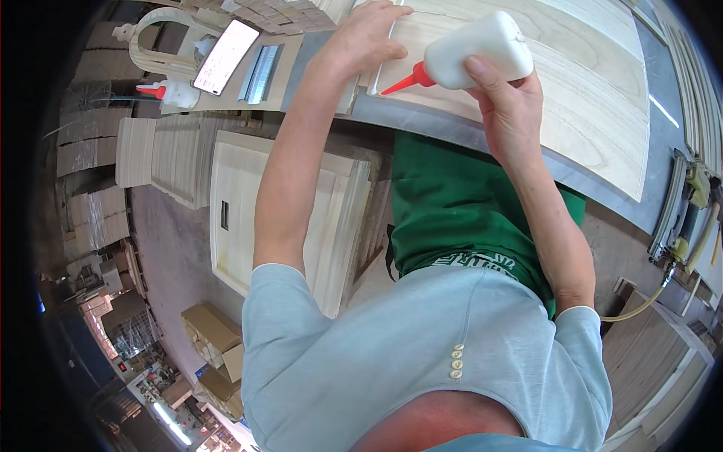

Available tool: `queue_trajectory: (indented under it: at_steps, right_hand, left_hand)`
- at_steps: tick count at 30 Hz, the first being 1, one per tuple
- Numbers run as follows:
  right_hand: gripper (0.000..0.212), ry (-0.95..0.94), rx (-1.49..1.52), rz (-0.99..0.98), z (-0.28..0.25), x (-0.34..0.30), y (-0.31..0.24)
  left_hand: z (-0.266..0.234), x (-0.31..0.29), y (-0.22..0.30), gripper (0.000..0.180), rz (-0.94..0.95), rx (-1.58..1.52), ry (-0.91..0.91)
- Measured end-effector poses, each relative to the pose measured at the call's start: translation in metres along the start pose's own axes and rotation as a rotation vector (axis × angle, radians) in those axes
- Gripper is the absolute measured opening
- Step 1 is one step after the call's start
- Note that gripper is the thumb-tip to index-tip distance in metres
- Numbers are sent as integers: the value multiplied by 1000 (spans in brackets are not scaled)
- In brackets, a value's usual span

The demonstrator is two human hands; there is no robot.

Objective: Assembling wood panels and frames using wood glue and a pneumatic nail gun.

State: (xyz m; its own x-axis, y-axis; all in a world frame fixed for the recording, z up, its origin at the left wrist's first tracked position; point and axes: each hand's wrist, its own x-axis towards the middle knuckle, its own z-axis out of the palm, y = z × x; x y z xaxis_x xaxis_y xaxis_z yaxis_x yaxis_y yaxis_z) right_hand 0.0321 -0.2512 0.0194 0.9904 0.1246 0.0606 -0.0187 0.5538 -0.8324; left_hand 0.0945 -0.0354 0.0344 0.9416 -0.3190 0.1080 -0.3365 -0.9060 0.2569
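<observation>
A white squeeze glue bottle [476,54] with a red pointed nozzle is held in my right hand [512,105], tilted so its tip points down and left. The tip meets the near left corner of a pale wooden panel [587,113] lying on the grey worktop. Along that panel's left edge runs a thin white line, which looks like glue. My left hand [363,38] is at the same edge, thumb and fingers apart, holding nothing. Whether its fingertips press on the wood, I cannot tell.
Left on the bench are a phone [226,57], a second glue bottle [179,94], a metal bar [262,74] and an arched wooden piece [143,45]. A nail gun [689,203] with a hose lies at right. Stacked panels [241,162] stand below, by cardboard boxes [211,331].
</observation>
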Motion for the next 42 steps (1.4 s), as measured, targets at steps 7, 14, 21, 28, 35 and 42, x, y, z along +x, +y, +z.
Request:
queue_trajectory:
  at_steps: [7, 14, 21, 28, 35, 42]
  right_hand:
    - [48, 22, -75, -65, -5, 1, 5]
    - [52, 95, -56, -50, -38, -15, -21]
    - [40, 205, -197, -109, -110, -47, -61]
    - [39, 375, -201, -248, -160, -89, -115]
    - [47, 460, -409, -406, -220, -127, -150]
    - [43, 591, -373, -502, -236, -151, -174]
  left_hand:
    - [-2, -9, -1, 40, 181, -117, 143]
    - [3, -9, 6, 58, -11, -67, 39]
    - [4, -10, 4, 52, 97, -108, 102]
    - [7, -7, -7, 55, 21, -164, 29]
    - [-3, -12, 8, 55, -84, -212, -10]
    - [-5, -12, 17, 54, -154, -236, -14]
